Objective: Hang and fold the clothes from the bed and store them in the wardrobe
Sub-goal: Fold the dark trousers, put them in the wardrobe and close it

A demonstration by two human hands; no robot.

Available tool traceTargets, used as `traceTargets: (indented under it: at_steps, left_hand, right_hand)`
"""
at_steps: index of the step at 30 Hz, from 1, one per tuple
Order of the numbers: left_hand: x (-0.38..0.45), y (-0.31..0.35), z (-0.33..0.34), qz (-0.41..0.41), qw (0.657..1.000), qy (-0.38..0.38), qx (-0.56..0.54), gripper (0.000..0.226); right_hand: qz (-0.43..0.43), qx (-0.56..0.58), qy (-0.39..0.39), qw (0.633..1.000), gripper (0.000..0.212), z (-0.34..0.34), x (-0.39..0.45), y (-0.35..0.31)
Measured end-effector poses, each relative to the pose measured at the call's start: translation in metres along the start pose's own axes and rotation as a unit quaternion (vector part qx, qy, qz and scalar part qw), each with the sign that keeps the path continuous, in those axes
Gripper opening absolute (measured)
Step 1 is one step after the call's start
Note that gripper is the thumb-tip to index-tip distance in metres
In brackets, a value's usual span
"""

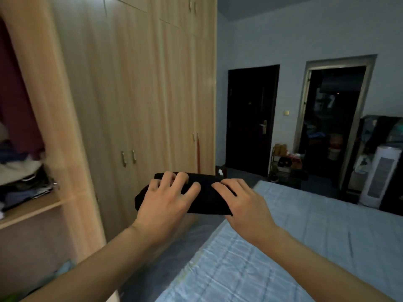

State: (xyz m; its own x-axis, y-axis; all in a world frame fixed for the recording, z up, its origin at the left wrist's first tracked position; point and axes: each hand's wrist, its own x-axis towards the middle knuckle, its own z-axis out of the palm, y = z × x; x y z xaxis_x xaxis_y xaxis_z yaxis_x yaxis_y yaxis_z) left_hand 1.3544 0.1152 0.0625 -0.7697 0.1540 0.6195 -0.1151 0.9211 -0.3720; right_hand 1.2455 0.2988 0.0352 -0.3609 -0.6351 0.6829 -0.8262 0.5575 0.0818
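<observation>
A bedroom in a home; a bed [294,247] with a pale blue quilted cover fills the view from 3 to 6 o'clock; a tall light-wood wardrobe [135,94] runs from 9 to 12 o'clock, one compartment open on a shelf [30,211] piled with folded clothes [21,184]; at 2 o'clock stand a dark door [253,118] and an open doorway [333,123], with a white fan heater [380,175] near 3 o'clock.
</observation>
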Motion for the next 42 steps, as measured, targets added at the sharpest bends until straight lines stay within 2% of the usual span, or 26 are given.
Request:
traceTargets:
  at_steps: [4,8,13,19,25,28,32,35,42]
  left_hand:
    - [-0.046,-0.058,-0.012,-0.036,0.999,-0.02,0.032,0.059]
    - [-0.103,-0.125,-0.033,-0.068,0.995,-0.015,0.065,0.063]
    - [-0.186,-0.212,-0.06,-0.11,0.988,-0.058,0.095,0.084]
    - [-0.288,-0.306,-0.085,-0.167,0.971,-0.095,0.145,0.079]
    - [-0.361,-0.365,-0.098,-0.22,0.951,-0.117,0.184,0.078]
    - [-0.38,-0.393,-0.09,-0.241,0.941,-0.117,0.208,0.066]
    - [-0.389,-0.429,-0.061,-0.25,0.933,-0.152,0.212,0.079]
    - [-0.382,-0.456,-0.028,-0.248,0.928,-0.16,0.228,0.078]
    - [-0.351,-0.525,0.038,-0.247,0.918,-0.181,0.25,0.06]
  right_hand:
    - [-0.044,0.018,0.027,0.998,0.064,0.02,0.038,-0.059]
    - [-0.095,0.032,0.042,0.994,0.064,0.031,0.079,-0.135]
    - [-0.157,0.058,0.06,0.984,0.065,0.049,0.125,-0.242]
    - [-0.218,0.126,0.058,0.966,0.061,0.083,0.165,-0.384]
    - [-0.274,0.185,0.038,0.943,0.067,0.114,0.201,-0.479]
    - [-0.301,0.198,0.044,0.932,0.068,0.136,0.222,-0.509]
    - [-0.321,0.207,0.049,0.923,0.068,0.181,0.251,-0.527]
    - [-0.325,0.215,0.057,0.919,0.068,0.223,0.276,-0.529]
    - [-0.324,0.247,0.003,0.913,0.069,0.309,0.346,-0.533]
